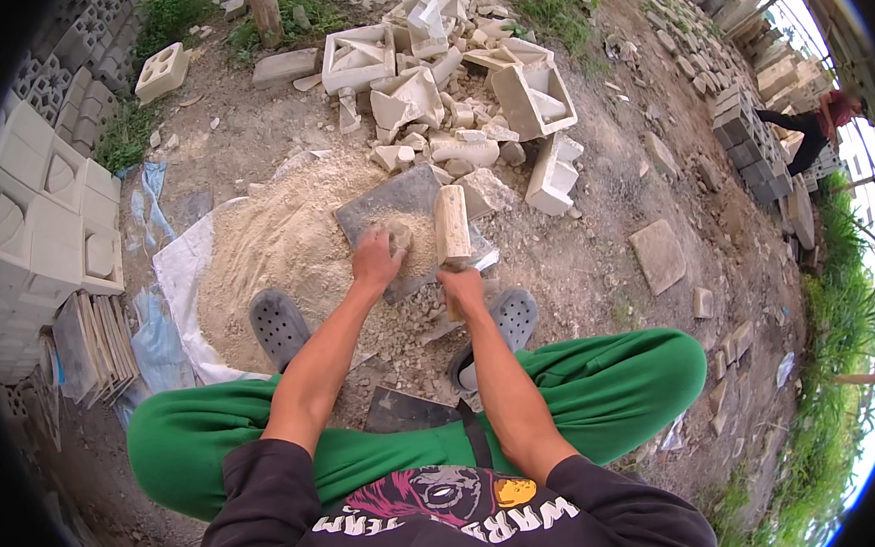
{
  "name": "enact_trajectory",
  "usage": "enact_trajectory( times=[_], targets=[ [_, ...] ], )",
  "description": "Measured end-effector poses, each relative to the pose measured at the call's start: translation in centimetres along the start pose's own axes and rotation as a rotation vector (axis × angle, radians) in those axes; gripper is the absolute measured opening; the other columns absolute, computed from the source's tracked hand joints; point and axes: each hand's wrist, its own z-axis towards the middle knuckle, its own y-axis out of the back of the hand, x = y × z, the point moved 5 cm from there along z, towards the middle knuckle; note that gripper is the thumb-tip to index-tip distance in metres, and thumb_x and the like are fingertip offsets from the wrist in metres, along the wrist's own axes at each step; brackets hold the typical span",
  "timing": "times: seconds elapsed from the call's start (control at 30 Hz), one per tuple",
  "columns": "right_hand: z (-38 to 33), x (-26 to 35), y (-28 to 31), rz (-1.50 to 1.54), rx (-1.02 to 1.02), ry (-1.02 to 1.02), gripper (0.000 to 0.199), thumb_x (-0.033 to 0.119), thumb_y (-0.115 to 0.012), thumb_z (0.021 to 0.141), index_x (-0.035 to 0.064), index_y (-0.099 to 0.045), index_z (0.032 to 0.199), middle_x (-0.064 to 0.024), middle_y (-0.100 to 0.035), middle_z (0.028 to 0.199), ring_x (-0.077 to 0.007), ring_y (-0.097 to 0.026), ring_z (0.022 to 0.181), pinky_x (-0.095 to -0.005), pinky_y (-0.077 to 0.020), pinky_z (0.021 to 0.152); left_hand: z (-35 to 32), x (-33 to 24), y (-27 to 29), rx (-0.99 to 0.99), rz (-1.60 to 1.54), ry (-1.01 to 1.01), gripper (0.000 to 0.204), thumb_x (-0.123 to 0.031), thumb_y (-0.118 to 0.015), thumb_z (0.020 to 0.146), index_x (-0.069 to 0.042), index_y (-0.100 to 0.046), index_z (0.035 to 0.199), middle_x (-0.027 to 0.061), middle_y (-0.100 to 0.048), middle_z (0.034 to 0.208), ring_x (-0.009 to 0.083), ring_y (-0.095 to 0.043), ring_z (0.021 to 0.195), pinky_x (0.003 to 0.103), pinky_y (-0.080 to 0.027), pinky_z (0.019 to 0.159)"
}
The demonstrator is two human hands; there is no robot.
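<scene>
We look down on a broad stretch of stony ground [608, 283], its edges bent and lost in the black rim of the lens. At the left, the same rim cuts off a stack of pale blocks [42, 232], so we cannot see how far it runs. The person's green trousers [620, 383] spread across the lower part, their middle covered by the dark shirt [271, 504]. Beyond the feet lies a heap of broken blocks [415, 99], where the pieces overlap and the lower ones are mostly hidden. Nearer, a mound of pale powder [275, 243] covers much of a white sheet [179, 269]. Far to the right, another person [816, 132] bends beside grey blocks [750, 139]; the head is blurred and we cannot make out the hands.

Between the grey clogs [279, 328], the right one partly behind the forearm, we see a dark slab [366, 213] dusted with powder; its near edge is hard to trace. The wooden mallet [452, 224] stands out over the slab's right side, its handle largely concealed by the right grip [461, 290], which is closed firmly around it. The left grip [381, 259], low over the slab, has its fingers curled about a small lump [400, 238], whose outline nearly melts into the powder.
</scene>
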Motion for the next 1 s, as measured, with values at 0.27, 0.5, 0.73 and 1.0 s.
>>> enact_trajectory(
  times=[0.27, 0.5, 0.73, 1.0],
  targets=[
    [-1.9, 6.6, 1.0, -0.064, 0.047, 0.221, 0.045, 0.03, -0.076, 0.071, -0.0059, -0.072, 0.098, -0.024, -0.074, 0.09, -0.0354, -0.073, 0.089, -0.0422, -0.0563, 0.079, -0.8, 0.8, 0.5, 0.016, -0.067, -0.049, 0.039, -0.026, -0.072, 0.088, -0.012, -0.065, 0.124, 0.0169, -0.06, 0.134, 0.0377, -0.059, 0.119, 0.045, -0.052, 0.096],
    [-5.3, 15.0, 2.0, 0.008, 0.003, 0.315, 0.035, 0.025, -0.076, 0.073, -0.0031, -0.071, 0.094, -0.0203, -0.074, 0.085, -0.0346, -0.072, 0.078, -0.0408, -0.0539, 0.071, -1.7, 2.3, 0.0, -0.082, -0.062, -0.102, 0.034, -0.027, -0.073, 0.087, -0.013, -0.07, 0.119, 0.0166, -0.06, 0.135, 0.0361, -0.059, 0.121, 0.044, -0.052, 0.098],
    [-0.4, 4.7, -2.9, -0.329, 0.056, 0.22, 0.041, 0.029, -0.077, 0.071, -0.0045, -0.072, 0.093, -0.0218, -0.074, 0.085, -0.0355, -0.074, 0.08, -0.045, -0.0565, 0.073, -1.0, 2.3, -0.4, -0.087, -0.077, -0.122, 0.031, -0.024, -0.074, 0.086, -0.014, -0.072, 0.116, 0.0175, -0.062, 0.13, 0.0373, -0.061, 0.116, 0.044, -0.053, 0.096],
    [-3.4, 14.5, 2.1, 0.054, 0.032, 0.314, 0.034, 0.023, -0.076, 0.075, -0.0047, -0.069, 0.094, -0.0161, -0.072, 0.073, -0.0272, -0.072, 0.066, -0.0378, -0.0541, 0.062, -1.4, 2.5, 0.5, -0.032, -0.06, -0.112, 0.035, -0.022, -0.072, 0.087, -0.02, -0.069, 0.122, 0.0205, -0.061, 0.131, 0.0384, -0.061, 0.117, 0.045, -0.052, 0.096]
  ],
)
